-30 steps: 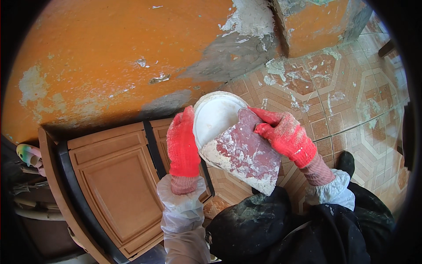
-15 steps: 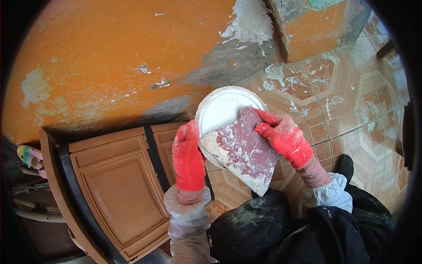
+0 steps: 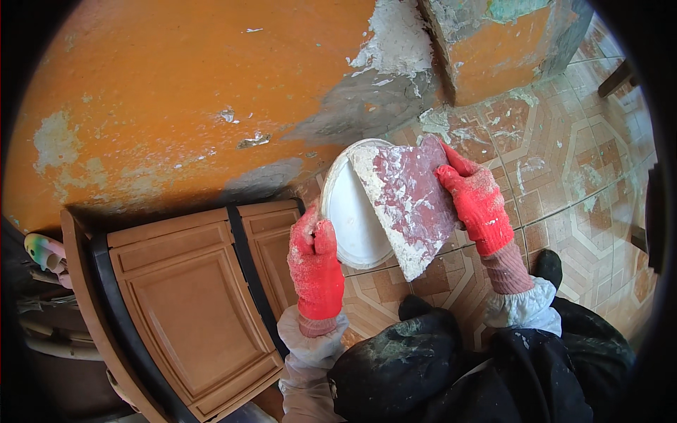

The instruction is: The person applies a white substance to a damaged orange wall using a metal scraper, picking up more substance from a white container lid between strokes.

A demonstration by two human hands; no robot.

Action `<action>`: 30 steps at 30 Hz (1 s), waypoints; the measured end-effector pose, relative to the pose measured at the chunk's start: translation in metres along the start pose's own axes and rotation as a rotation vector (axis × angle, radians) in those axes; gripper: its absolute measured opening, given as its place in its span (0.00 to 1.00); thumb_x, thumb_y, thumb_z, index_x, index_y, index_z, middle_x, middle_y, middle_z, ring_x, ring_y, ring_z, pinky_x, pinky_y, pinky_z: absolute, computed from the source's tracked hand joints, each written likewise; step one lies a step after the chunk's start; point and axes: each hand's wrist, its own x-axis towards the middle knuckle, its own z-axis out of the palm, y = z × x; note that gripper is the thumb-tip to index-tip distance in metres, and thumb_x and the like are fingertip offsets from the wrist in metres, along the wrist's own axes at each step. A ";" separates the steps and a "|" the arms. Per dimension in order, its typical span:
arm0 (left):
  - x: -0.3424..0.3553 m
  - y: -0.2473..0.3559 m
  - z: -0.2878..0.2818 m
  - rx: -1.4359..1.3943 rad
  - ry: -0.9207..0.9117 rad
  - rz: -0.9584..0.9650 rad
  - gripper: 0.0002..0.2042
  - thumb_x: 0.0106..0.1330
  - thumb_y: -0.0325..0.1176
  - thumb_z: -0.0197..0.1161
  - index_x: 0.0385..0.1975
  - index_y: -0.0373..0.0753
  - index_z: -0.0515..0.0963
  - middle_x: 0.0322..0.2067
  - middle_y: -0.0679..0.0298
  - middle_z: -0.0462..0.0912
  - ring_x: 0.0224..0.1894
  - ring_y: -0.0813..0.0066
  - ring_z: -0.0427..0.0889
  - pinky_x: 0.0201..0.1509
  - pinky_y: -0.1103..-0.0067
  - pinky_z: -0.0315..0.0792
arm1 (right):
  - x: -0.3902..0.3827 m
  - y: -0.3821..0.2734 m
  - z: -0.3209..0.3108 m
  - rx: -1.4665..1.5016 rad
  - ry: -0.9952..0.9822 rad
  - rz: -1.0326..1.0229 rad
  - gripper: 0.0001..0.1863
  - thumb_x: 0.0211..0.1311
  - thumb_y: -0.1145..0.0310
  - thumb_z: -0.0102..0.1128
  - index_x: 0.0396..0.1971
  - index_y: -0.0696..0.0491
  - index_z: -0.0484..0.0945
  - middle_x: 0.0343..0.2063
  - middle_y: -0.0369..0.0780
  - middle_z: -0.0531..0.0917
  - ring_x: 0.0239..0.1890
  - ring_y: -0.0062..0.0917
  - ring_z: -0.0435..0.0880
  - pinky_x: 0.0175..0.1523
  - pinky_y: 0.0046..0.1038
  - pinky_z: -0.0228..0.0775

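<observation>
In the middle of the head view, my left hand (image 3: 315,271), in a red glove, grips the left edge of a round white plastic lid (image 3: 352,225) with a crusted rim. My right hand (image 3: 476,208), gloved alike, is closed on the upper right end of a flat maroon scraper (image 3: 412,190) smeared with white plaster along its edge. The scraper overlaps the right part of the lid, with its pointed lower corner hanging past the lid's bottom.
An orange wall (image 3: 176,84) with flaked patches runs behind. A brown panelled wooden cabinet (image 3: 190,310) stands at left, beside a pink-green object (image 3: 46,250). The tiled floor (image 3: 564,176) has plaster splashes. My dark-clad legs (image 3: 395,374) are below, and dark furniture legs (image 3: 613,81) stand at right.
My right hand and the scraper have moved up and right, uncovering more of the lid's lower left. My left hand has shifted down and right with the lid, which is turned differently.
</observation>
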 end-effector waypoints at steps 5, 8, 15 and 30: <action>-0.007 0.007 0.004 0.085 -0.029 -0.001 0.16 0.67 0.29 0.50 0.53 0.31 0.69 0.48 0.59 0.75 0.49 0.75 0.72 0.55 0.78 0.65 | -0.002 0.001 -0.003 -0.065 -0.005 -0.093 0.24 0.56 0.67 0.58 0.55 0.49 0.71 0.41 0.44 0.82 0.41 0.22 0.80 0.48 0.25 0.69; -0.003 0.011 0.004 0.154 -0.053 0.027 0.16 0.66 0.29 0.50 0.53 0.31 0.69 0.48 0.58 0.75 0.49 0.75 0.72 0.55 0.78 0.64 | -0.001 0.004 -0.003 -0.090 -0.017 -0.151 0.24 0.57 0.68 0.57 0.56 0.48 0.71 0.40 0.41 0.82 0.40 0.19 0.78 0.48 0.24 0.69; 0.011 0.008 -0.011 0.165 -0.172 -0.064 0.16 0.65 0.31 0.55 0.52 0.34 0.71 0.47 0.60 0.75 0.47 0.78 0.72 0.51 0.81 0.66 | -0.005 -0.005 -0.002 -0.189 -0.042 -0.262 0.23 0.57 0.65 0.58 0.55 0.47 0.71 0.40 0.50 0.80 0.44 0.34 0.82 0.46 0.29 0.71; 0.040 0.019 -0.015 -0.018 -0.160 -0.407 0.14 0.67 0.41 0.53 0.43 0.37 0.74 0.30 0.70 0.76 0.27 0.87 0.71 0.25 0.87 0.67 | -0.025 -0.010 0.009 -0.264 -0.092 -0.553 0.24 0.55 0.69 0.59 0.54 0.43 0.71 0.34 0.50 0.80 0.38 0.45 0.79 0.39 0.34 0.73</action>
